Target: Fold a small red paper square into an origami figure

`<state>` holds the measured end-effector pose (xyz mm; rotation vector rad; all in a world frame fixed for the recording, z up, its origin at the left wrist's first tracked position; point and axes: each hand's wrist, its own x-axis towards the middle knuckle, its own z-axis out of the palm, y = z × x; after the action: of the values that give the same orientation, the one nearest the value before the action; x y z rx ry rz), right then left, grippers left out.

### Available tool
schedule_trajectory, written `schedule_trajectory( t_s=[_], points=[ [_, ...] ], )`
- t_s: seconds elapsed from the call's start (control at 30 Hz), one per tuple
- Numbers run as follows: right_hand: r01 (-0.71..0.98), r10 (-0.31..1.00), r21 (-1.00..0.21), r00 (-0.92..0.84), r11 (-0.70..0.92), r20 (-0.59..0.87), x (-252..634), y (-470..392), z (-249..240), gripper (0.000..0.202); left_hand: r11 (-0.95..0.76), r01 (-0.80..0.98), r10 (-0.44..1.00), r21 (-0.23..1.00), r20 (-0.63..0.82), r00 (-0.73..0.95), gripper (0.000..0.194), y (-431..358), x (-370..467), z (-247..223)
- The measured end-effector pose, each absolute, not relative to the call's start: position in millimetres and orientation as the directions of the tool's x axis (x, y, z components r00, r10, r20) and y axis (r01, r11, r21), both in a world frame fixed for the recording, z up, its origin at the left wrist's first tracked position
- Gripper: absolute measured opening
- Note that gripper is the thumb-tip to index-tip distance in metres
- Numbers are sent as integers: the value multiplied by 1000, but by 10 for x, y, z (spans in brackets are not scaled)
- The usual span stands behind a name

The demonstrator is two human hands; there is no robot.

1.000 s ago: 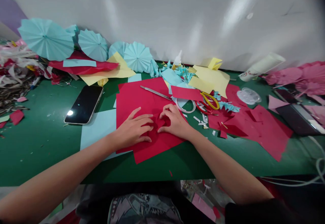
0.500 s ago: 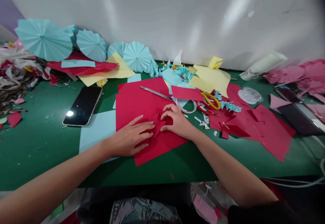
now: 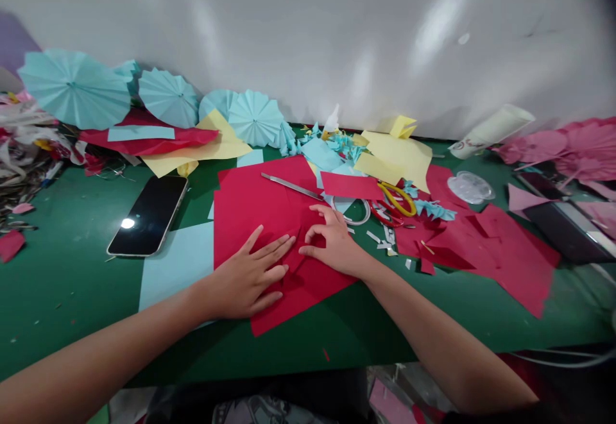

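Observation:
My left hand lies flat, fingers spread, over a small folded piece of red paper and the larger red sheet under it. Curved and slightly apart, the fingers of my right hand rest at the right side of the folded piece, with nothing visible between them. The large red sheets lie stacked at an angle. Across their upper part runs a slim metal craft knife. My left hand partly hides the folded piece.
A phone lies left on light-blue paper. Scissors with yellow handles, a white tape ring and paper scraps are to the right. Pleated blue paper rounds, a glue bottle and yellow sheets line the wall.
The small red piece stood partly raised between my hands; now it lies flatter under my left fingers. My right fingers have shifted slightly down. The view has tilted a little upward.

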<state>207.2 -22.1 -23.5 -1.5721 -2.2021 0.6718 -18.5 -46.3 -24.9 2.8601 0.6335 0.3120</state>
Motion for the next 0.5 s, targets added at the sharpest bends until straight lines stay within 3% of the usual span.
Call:
schedule_trajectory(
  t_s=[0.13, 0.3, 0.5],
  points=[
    [774, 945, -569, -327, 278, 17, 2046, -189, -199, 17, -894, 382, 424, 233, 171, 889, 31, -454, -181, -255],
    [672, 896, -665, -444, 327, -9, 2061, -121, -140, 21, -900, 379, 413, 216, 144, 899, 34, -432, -180, -253],
    [619, 839, -706, -540, 344, -64, 2083, -98, -61, 21, -892, 407, 443, 195, 205, 873, 35, -459, -182, -289]
  ],
)
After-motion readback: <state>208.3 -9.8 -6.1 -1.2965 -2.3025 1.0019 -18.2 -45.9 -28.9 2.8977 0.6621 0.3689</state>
